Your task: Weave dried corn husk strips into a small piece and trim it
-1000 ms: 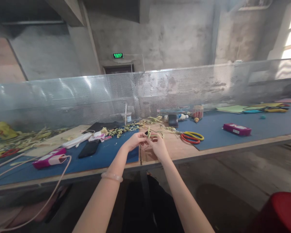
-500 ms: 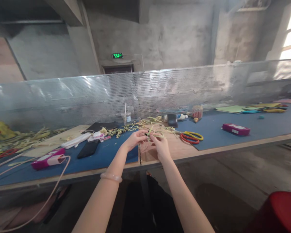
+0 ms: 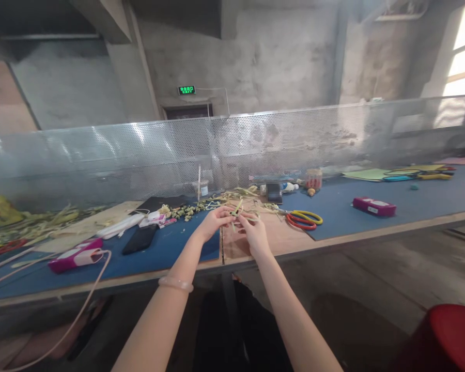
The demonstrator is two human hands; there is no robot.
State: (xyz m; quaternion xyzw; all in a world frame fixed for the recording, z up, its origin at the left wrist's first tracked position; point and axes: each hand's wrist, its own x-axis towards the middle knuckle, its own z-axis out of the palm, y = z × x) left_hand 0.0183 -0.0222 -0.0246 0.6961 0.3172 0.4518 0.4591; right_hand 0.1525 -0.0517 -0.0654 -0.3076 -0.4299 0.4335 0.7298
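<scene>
Both hands meet over the wooden board [image 3: 244, 248] near the bench's front edge. My left hand [image 3: 216, 223] is closed, its fingertips pinching pale green plant-like strips [image 3: 238, 207] crossed in a small piece. My right hand [image 3: 254, 233] pinches the same strips from the other side. How the strips join is too small and partly covered by the fingers. Right of my right hand lie scissors [image 3: 304, 219] with red and yellow handles. Just beyond my fingers are loose pale strips [image 3: 240, 194] and a pile of small knotted pieces [image 3: 189, 211].
To the left lie a black phone [image 3: 140, 238], a white power strip [image 3: 120, 226] and a purple box [image 3: 74, 256] with a cable. Another purple box [image 3: 374, 206] sits right on the blue mat [image 3: 341, 222]. A perforated metal screen [image 3: 248, 139] stands behind; a red stool [image 3: 453, 336] is lower right.
The hands stay nearly in place, with the fingers shifting slightly around the strips. The whole view has moved a little.
</scene>
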